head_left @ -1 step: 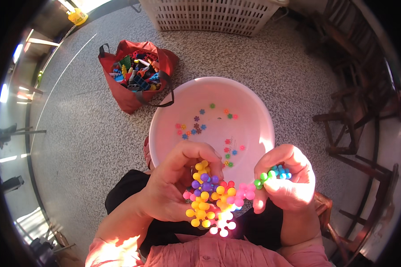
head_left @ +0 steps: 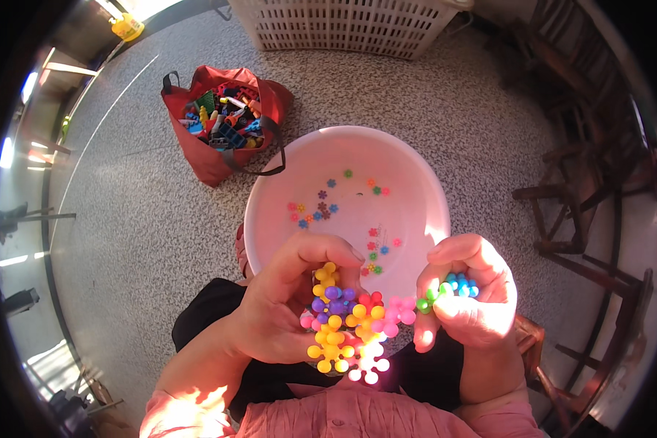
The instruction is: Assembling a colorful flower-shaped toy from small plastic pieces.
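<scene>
My left hand (head_left: 281, 296) is curled round a cluster of joined toy building pieces (head_left: 333, 339), each with several ball-tipped knobs. Yellow, purple, pink, red and whitish pieces show in it; sunlight washes out the lower ones. Between thumb and fingers, my right hand (head_left: 477, 299) pinches a green knobbed piece (head_left: 432, 298) and a blue knobbed piece (head_left: 461, 284). The green one meets the cluster's pink piece (head_left: 400, 312) at its right end; whether they are locked together I cannot tell. Both hands are over the near rim of a pale pink basin (head_left: 347, 146).
Small coloured flower shapes lie or are printed inside the basin. Beyond it to the left stands a red bag (head_left: 204, 157) full of mixed toy bricks (head_left: 230, 120). A whitish slatted basket (head_left: 350, 29) is at the back, and dark wooden chairs (head_left: 562, 197) line the right side.
The cluster has turned slightly in my left hand; its whitish bottom piece has swung a little to the right. My right fingers have shifted slightly on the green and blue pieces.
</scene>
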`<state>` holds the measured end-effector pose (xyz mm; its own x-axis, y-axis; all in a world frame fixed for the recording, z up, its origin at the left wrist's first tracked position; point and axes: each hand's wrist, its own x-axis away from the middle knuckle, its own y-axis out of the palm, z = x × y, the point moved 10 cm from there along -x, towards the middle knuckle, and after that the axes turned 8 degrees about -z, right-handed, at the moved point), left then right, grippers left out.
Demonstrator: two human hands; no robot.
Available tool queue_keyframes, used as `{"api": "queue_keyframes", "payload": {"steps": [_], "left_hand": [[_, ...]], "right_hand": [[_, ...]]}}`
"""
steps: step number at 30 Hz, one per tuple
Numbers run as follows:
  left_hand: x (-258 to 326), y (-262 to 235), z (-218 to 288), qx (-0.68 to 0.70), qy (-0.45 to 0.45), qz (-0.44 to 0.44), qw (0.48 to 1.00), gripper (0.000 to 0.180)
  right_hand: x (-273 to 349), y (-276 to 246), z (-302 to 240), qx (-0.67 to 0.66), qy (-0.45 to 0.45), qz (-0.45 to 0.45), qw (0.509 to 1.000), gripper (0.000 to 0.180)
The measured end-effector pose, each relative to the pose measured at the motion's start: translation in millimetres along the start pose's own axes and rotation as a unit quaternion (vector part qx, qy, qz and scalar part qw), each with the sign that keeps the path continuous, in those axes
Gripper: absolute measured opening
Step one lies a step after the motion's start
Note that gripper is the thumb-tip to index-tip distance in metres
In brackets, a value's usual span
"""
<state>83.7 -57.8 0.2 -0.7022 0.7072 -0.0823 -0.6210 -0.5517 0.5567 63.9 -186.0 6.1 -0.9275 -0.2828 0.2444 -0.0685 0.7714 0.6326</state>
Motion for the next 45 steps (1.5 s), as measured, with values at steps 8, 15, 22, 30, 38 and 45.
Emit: {"api": "queue_keyframes", "payload": {"steps": [8,15,22,30,38,45], "left_hand": [[1,-5,3,-0.13,0.019,0.027,0.991,0.064],[4,-2,10,-0.182,0.046,-0.016,0.982,0.063],[4,-3,-6,-0.114,-0.087,0.049,0.988,0.064],[3,-7,-3,-0.036,-0.025,0.076,0.996,0.051],[1,-2,6,-0.207,0.017,0.019,0.978,0.056],[3,-1,10,-0.151,0.027,0.041,0.987,0.06]], "right_hand": [[3,3,-2,0.026,-0.006,-0.06,0.998,0.017],[7,2,8,-0.023,-0.003,-0.068,0.997,0.021],[7,7,15,-0.025,0.043,-0.085,0.995,0.02],[6,9,17,0.014,0.051,-0.08,0.995,0.019],[2,12,24,0.068,0.078,-0.076,0.992,0.016],[2,17,19,0.073,0.056,-0.078,0.993,0.019]]}}
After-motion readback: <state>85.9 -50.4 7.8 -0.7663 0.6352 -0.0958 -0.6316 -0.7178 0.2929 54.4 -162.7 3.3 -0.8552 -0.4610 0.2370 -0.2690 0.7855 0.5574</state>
